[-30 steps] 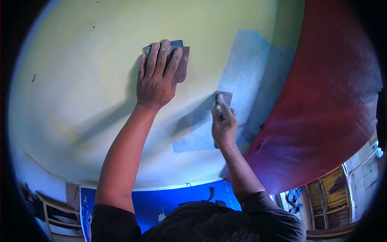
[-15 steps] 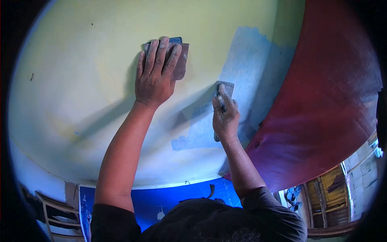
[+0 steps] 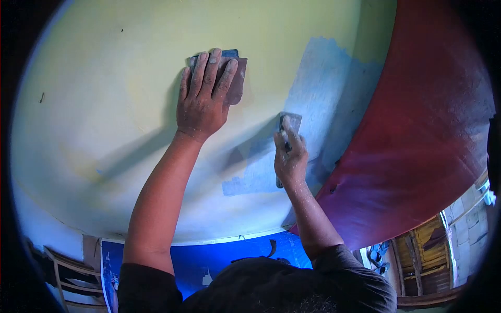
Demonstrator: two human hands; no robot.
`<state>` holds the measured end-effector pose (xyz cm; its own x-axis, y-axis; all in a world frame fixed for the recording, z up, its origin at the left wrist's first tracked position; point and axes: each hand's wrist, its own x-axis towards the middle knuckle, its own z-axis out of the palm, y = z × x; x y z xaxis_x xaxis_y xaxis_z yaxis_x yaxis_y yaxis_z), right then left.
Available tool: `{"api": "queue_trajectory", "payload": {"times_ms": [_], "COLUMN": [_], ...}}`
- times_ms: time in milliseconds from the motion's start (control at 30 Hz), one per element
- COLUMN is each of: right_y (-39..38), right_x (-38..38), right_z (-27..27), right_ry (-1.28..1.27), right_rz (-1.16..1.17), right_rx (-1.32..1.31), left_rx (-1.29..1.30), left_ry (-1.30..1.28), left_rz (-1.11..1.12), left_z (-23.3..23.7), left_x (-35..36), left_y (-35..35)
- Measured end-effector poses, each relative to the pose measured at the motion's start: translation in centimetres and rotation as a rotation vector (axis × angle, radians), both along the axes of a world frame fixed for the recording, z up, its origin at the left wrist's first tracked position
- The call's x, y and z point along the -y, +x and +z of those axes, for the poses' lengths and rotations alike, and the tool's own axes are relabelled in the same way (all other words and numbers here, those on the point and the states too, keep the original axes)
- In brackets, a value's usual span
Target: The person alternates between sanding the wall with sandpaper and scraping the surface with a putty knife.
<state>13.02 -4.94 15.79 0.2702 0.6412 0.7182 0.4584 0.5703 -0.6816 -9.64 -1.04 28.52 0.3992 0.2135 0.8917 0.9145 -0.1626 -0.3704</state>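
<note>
My left hand (image 3: 202, 107) lies against the pale yellow wall, fingers stretched over a piece of brown sandpaper (image 3: 238, 86). A dark, flat edge, perhaps a backing block (image 3: 230, 53), shows behind the paper's top. Lower and to the right, my right hand (image 3: 291, 159) grips a putty knife (image 3: 294, 121) by its handle, blade upward. The blade is close to the wall beside a bluish-white patch (image 3: 318, 78); whether it touches cannot be made out. Pale dust covers parts of both hands.
A dark red sheet (image 3: 417, 130) hangs on the right. Below is a blue printed banner (image 3: 224, 250); a wooden rack (image 3: 75, 281) stands lower left. A small hook (image 3: 42, 97) sticks out of the wall at left. Shoes (image 3: 378, 258) show at lower right.
My right hand has slid slightly down the wall with the putty knife. The left hand and sandpaper keep nearly the same place on the wall; the whole view has shifted slightly.
</note>
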Motion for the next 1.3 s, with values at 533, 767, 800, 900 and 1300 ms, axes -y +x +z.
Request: {"api": "queue_trajectory", "payload": {"times_ms": [533,767,800,900,1300], "right_y": [0.2,0.2,0.3,0.3,0.5], "right_x": [-0.5,-0.3,-0.4,-0.2,-0.9], "right_z": [0.8,2.4,2.2,3.2,3.8], "right_ry": [0.042,-0.006,-0.004,-0.022,0.01], "right_rz": [-0.017,-0.034,-0.036,-0.035,-0.03], "right_rx": [0.022,0.005,0.011,0.006,-0.02], "left_rx": [-0.001,-0.006,-0.004,-0.001,0.001], "left_ry": [-0.004,0.011,0.006,-0.003,-0.007], "left_rz": [0.0,0.01,0.008,0.005,0.004], "left_z": [0.1,0.0,0.1,0.2,0.0], "left_x": [0.2,0.0,0.1,0.2,0.1], "left_y": [-0.1,0.0,-0.1,0.0,0.0]}}
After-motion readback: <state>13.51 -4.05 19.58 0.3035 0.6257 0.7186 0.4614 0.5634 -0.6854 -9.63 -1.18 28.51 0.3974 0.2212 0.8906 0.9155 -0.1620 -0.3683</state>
